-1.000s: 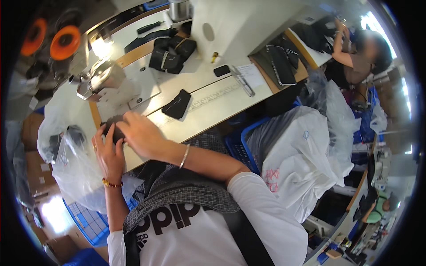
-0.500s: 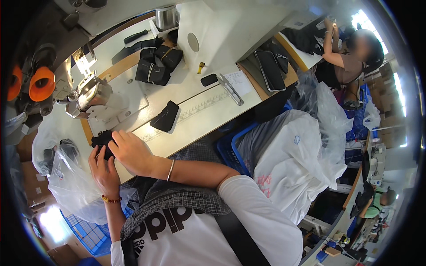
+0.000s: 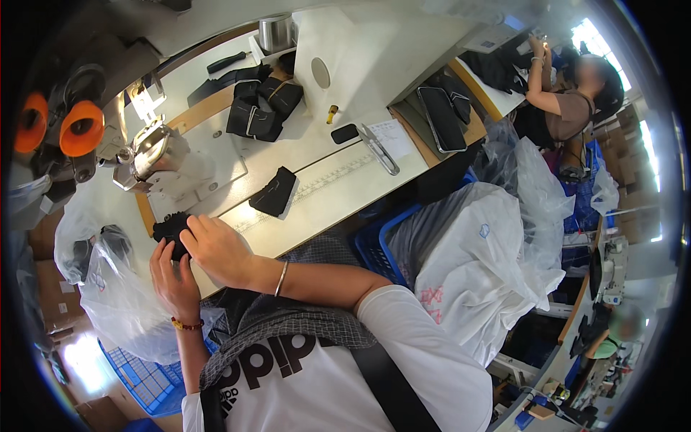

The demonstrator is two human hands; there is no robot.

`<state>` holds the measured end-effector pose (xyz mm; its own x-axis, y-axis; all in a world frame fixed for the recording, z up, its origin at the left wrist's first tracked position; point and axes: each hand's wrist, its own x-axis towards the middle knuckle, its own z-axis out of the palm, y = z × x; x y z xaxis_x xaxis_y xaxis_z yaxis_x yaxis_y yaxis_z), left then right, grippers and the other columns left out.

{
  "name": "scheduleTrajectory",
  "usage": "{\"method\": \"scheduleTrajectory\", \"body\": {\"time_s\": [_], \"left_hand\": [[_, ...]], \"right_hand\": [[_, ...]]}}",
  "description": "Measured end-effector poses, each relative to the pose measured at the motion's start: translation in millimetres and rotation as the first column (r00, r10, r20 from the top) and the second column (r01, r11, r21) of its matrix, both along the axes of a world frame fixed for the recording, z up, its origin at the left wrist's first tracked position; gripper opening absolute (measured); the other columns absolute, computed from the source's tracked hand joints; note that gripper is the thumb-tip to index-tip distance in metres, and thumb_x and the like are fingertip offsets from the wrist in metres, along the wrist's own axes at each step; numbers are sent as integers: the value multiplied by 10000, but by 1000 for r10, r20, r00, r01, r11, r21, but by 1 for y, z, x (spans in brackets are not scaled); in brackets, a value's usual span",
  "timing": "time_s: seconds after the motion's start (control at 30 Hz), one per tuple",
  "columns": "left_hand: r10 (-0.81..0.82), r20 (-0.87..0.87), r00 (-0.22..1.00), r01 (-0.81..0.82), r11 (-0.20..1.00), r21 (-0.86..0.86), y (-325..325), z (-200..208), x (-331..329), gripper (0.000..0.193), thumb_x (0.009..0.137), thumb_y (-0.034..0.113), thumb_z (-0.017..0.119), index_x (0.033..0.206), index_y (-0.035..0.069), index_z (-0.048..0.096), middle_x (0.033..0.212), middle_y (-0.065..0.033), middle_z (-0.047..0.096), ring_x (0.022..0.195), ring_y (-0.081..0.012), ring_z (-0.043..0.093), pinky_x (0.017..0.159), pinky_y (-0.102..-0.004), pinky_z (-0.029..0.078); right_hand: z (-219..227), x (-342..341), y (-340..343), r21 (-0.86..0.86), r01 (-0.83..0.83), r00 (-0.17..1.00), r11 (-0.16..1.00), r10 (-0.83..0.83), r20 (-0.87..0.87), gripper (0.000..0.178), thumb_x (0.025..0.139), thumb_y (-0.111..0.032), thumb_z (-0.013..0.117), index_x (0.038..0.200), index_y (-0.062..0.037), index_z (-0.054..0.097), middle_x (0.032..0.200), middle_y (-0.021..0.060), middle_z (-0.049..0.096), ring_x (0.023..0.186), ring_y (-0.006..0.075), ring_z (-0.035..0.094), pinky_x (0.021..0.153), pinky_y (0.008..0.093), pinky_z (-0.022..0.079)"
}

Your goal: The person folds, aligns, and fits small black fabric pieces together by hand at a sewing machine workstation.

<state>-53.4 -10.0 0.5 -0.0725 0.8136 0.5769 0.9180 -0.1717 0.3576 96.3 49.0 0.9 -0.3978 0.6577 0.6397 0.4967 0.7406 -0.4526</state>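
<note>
The step in hand looks to be squaring up or arranging a small black fabric piece (image 3: 171, 232) by hand, at the near left end of the pale surface (image 3: 313, 216), just on the person's side of the metal sewing head (image 3: 155, 150) and apart from it. The left hand (image 3: 177, 288) comes at the piece from below, its fingers bent and slightly separated with the tips against the near edge; the right hand (image 3: 218, 250) reaches in from the right, its fingers curled together over the piece's right side. Both appear to pinch it between them, though the fabric is dark and the right thumb is hidden, so how firmly it is gripped I cannot tell. A second black piece (image 3: 273, 192) lies loose on the surface to the right, touched by neither hand, and tied black bundles (image 3: 257, 119) sit farther back. In my judgement the next move calls for small finger adjustments to even the ruffled far edge, with the layers kept from slipping; if the piece is meant for the machine, it would need a flat, steady hold, fingertips clear of the needle area.
</note>
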Motion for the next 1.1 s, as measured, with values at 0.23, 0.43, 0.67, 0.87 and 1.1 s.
{"method": "scheduleTrajectory", "body": {"time_s": [0.23,0.43,0.67,0.87,1.1], "left_hand": [[0,-54,999,-1,1000,-6,-2,3,-5,338,798,-34,730,1127,11,666,1099,-160,637,1038,-345,609,890,-420,508],[-10,38,999,10,1000,-22,-3,3,-4,342,723,-60,742,1040,19,643,1087,-155,648,1039,-355,615,903,-421,510],[-33,41,999,33,999,-2,-5,6,-6,299,751,-19,727,1009,55,596,1083,-108,648,980,-334,623,809,-414,517],[-69,50,996,67,997,41,-6,5,-13,284,796,23,739,1042,43,599,1062,-111,664,963,-332,631,799,-414,521],[-51,106,993,47,998,38,-8,3,-14,333,778,-7,757,1063,34,588,1052,-116,682,963,-342,632,801,-413,520]], "right_hand": [[0,-7,0,-18,-6,999,1000,5,-34,192,712,-70,632,867,-41,523,888,143,510,836,304,555,714,391,475],[-6,-6,3,-4,-8,1000,1000,8,12,159,728,-79,620,861,-43,539,923,159,547,870,319,570,749,396,479],[2,-4,4,-38,-24,998,999,26,49,152,755,-62,656,877,-30,573,967,123,571,872,294,588,745,390,489],[0,-7,3,-62,-13,1000,998,15,23,269,675,-1,757,887,-30,594,984,105,564,862,305,592,725,404,490],[-1,-7,4,-84,-27,999,996,31,43,262,706,-36,774,891,-33,589,997,99,557,889,294,575,762,400,477]]}}
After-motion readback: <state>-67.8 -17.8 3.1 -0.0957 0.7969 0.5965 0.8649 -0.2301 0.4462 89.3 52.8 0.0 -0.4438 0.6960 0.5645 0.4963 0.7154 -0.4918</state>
